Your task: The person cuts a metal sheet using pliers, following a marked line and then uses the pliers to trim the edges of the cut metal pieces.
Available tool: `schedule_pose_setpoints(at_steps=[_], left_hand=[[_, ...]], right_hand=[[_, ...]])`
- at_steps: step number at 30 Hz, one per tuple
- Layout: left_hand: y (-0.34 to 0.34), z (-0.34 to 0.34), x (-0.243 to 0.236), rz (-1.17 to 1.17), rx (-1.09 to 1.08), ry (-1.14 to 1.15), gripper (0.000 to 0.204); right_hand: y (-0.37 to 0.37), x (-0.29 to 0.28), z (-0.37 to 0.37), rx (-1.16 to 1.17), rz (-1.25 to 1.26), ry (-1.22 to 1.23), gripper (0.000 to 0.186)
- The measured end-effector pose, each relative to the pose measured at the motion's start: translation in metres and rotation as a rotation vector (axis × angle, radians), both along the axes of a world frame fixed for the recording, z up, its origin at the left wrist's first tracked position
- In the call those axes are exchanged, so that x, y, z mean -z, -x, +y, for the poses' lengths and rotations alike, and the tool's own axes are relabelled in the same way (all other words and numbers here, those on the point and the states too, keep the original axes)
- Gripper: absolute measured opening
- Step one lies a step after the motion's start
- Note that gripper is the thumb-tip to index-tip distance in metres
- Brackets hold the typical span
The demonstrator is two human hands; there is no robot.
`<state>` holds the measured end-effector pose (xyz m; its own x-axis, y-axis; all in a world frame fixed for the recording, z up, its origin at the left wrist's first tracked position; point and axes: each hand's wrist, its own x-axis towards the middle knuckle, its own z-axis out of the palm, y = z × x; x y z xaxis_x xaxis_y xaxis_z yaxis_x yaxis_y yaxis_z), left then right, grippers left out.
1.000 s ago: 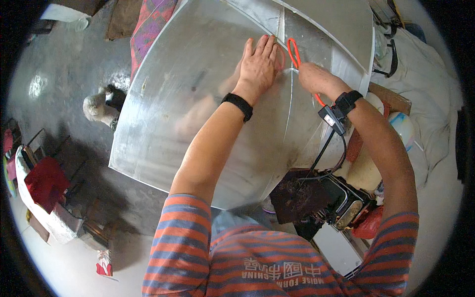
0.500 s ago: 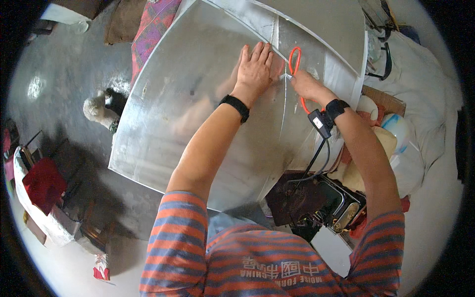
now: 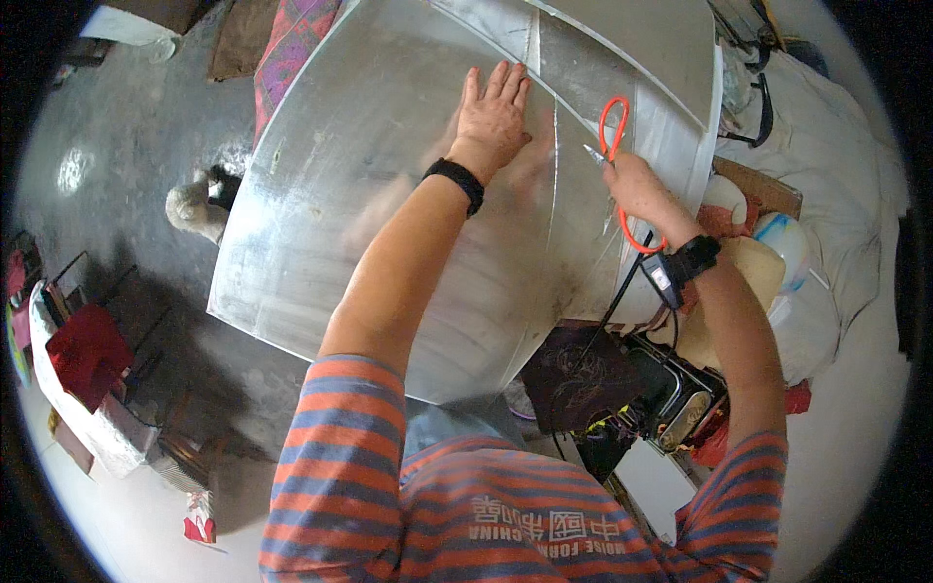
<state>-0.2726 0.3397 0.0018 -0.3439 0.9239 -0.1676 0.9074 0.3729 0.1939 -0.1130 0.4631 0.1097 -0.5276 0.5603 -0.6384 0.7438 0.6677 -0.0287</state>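
Note:
A large shiny grey sheet (image 3: 330, 223), with reflections on it, spreads beneath my arms. My left hand (image 3: 492, 112) lies flat on its far part, fingers stretched and spread. Along the sheet's right portion runs a thin pale line (image 3: 555, 160). My right hand (image 3: 641, 187) is closed around a pair of scissors (image 3: 614, 119) with orange loop handles, just right of that line. The blade tip points to the far left, and the blades look apart from the line. Part of the scissors is hidden by my fingers.
Another pale curved panel (image 3: 641, 39) lies at the far side. To the right are a white cloth (image 3: 826, 175) and a cluttered pile with a cardboard box (image 3: 763, 188). A fluffy light animal (image 3: 192, 212) is on the floor at left, beyond a red-seated chair (image 3: 89, 358).
My right hand has drawn back to the right and nearer me with the scissors, away from the line. My left hand has slid slightly farther away on the sheet.

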Motion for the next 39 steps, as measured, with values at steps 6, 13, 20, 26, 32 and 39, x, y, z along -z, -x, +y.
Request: schedule_pose_setpoints(at_steps=[6, 13, 20, 26, 32, 39], left_hand=[[-0.006, 0.007, 0.004, -0.042, 0.035, -0.034, 0.078], [-0.006, 0.008, 0.006, -0.038, 0.023, -0.072, 0.079], [-0.005, 0.007, 0.007, -0.024, 0.035, -0.079, 0.079], [-0.005, 0.008, 0.007, -0.037, 0.035, -0.101, 0.079], [-0.005, 0.006, 0.009, -0.039, 0.035, -0.118, 0.081], [-0.004, 0.008, 0.007, -0.053, 0.031, -0.113, 0.080]], right_hand=[[-0.012, 0.013, -0.011, 0.095, 0.020, 0.109, 0.030], [-0.002, 0.017, -0.013, -0.026, 0.047, 0.078, 0.029], [-0.003, 0.022, -0.014, -0.160, 0.002, -0.017, 0.028], [0.003, 0.015, -0.016, -0.306, -0.061, -0.033, 0.022], [0.009, 0.013, -0.022, -0.170, -0.116, -0.065, 0.023], [0.012, 0.029, -0.008, -0.270, -0.167, 0.007, 0.017]])
